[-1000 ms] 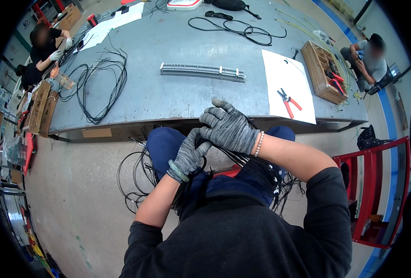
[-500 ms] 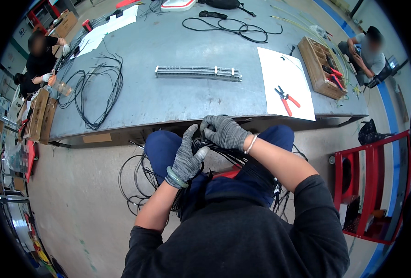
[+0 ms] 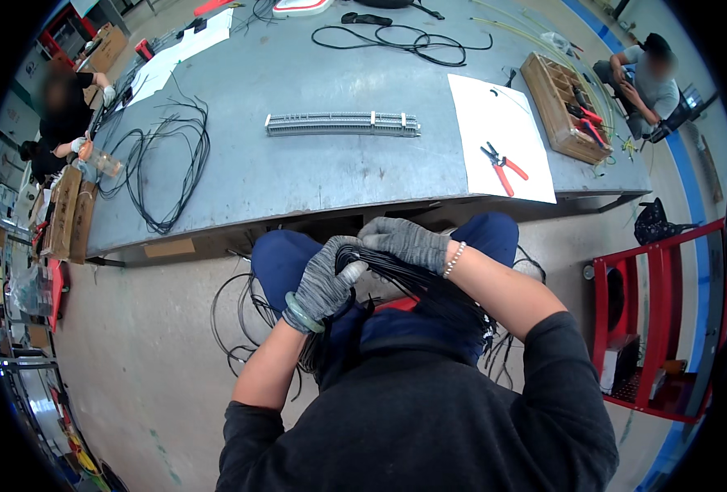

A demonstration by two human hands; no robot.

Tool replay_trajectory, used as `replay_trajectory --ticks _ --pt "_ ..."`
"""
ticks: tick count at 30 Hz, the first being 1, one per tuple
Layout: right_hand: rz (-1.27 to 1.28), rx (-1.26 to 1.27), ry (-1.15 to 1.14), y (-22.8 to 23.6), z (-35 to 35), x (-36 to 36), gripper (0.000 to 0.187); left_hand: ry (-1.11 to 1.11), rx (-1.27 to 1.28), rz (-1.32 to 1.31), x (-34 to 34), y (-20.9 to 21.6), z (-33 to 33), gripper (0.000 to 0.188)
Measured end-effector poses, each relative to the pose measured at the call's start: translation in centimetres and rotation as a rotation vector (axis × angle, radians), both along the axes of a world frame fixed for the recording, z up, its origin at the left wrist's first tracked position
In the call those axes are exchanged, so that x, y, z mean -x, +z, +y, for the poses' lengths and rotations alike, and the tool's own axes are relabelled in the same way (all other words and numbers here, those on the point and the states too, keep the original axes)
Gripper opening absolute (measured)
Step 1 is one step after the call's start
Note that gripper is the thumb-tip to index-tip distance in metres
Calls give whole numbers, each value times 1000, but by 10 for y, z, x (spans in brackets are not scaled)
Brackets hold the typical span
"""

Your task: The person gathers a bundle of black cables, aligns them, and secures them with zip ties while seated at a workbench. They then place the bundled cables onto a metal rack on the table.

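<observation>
A thick bundle of thin black cables (image 3: 408,275) lies across my lap. My left hand (image 3: 322,283), in a grey knit glove, is wrapped round the bundle's bend, with the thumb laid over it. Beside it, my right hand (image 3: 408,242), gloved alike, is closed on top of the same cables, its fingertips meeting the left hand's fingers. The exact grip of the right fingertips is hidden. Cable ends hang down on both sides of my thighs. A grey terminal block rail (image 3: 343,124) lies on the table in front of me.
On the grey table (image 3: 298,176), a coil of black cable (image 3: 167,164) lies left. Red-handled wire strippers (image 3: 504,168) rest on white paper (image 3: 462,107) at right, beside a wooden tool box (image 3: 556,123). Two seated people are at the sides. A red cart (image 3: 650,328) stands right.
My left hand's fingers have curled over the cable bend, where before they pointed up. My right hand has come slightly lower and flatter over the bundle. The view has shifted a little.
</observation>
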State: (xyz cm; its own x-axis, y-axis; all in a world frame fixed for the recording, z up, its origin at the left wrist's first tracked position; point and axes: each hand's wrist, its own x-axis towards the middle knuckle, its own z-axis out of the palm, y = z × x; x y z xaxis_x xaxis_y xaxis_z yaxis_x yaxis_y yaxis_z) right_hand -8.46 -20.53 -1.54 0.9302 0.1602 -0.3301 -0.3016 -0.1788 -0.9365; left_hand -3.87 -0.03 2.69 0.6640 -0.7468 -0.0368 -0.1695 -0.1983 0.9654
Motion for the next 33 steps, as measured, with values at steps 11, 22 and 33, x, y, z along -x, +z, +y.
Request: replay_trajectory --ticks 11,22,33 --pt "-86 927 359 84 21 21 25 -39 -3 226 -9 -17 -6 27" --pt "-157 973 137 57 23 15 28 -60 -58 379 -25 -15 -12 21" --pt "-67 557 44 49 36 58 29 82 4 482 -27 -33 -23 14"
